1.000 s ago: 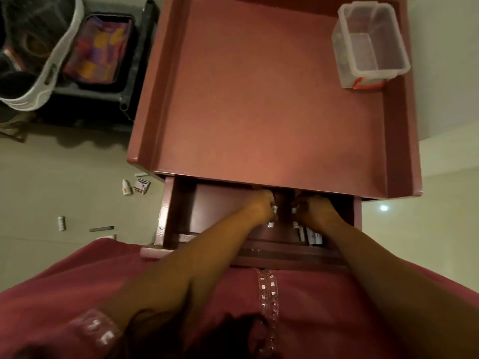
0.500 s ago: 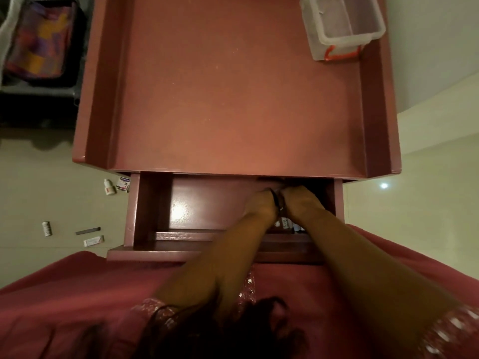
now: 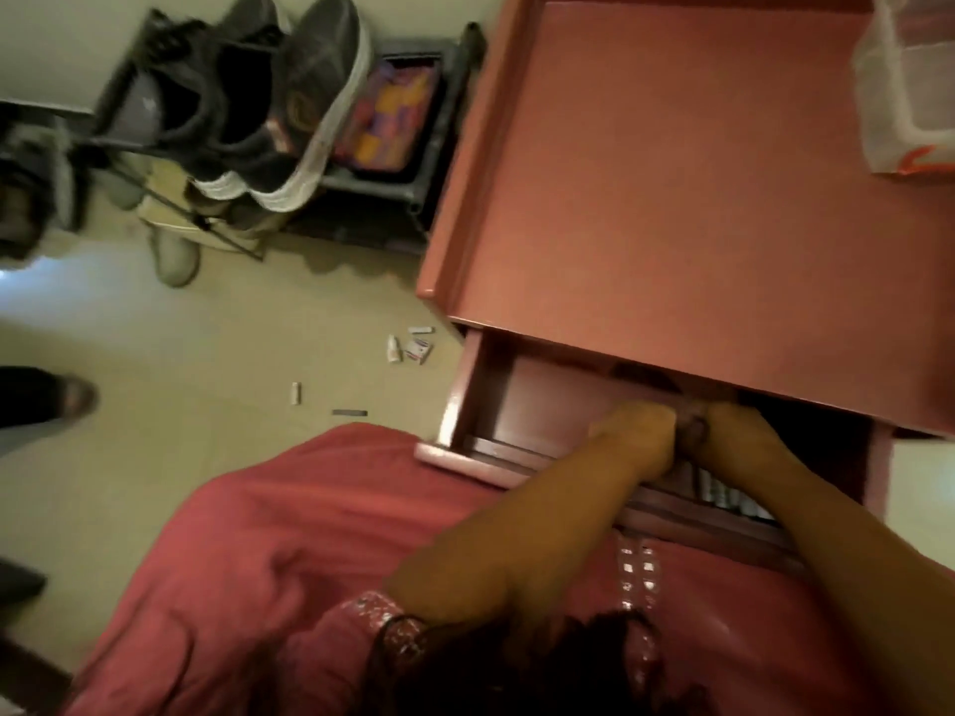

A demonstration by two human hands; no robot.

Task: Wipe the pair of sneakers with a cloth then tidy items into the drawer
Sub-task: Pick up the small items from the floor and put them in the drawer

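Note:
The pink drawer stands pulled open under the cabinet top. My left hand and my right hand are inside it, pressed together, fingers curled on a small dark item between them. The item is blurred. Small white boxes lie in the drawer's front right part, below my right wrist. A pair of grey sneakers with white soles sits on a dark rack at the upper left. No cloth is in view.
A clear plastic box stands on the cabinet top's far right. On the floor lie a small bottle and carton, a white tube and a dark strip. A dark crate holds something colourful. Another person's foot is at the left.
My hands came together around the dark item and stay in the drawer. My head has turned left, bringing the sneakers and rack into view.

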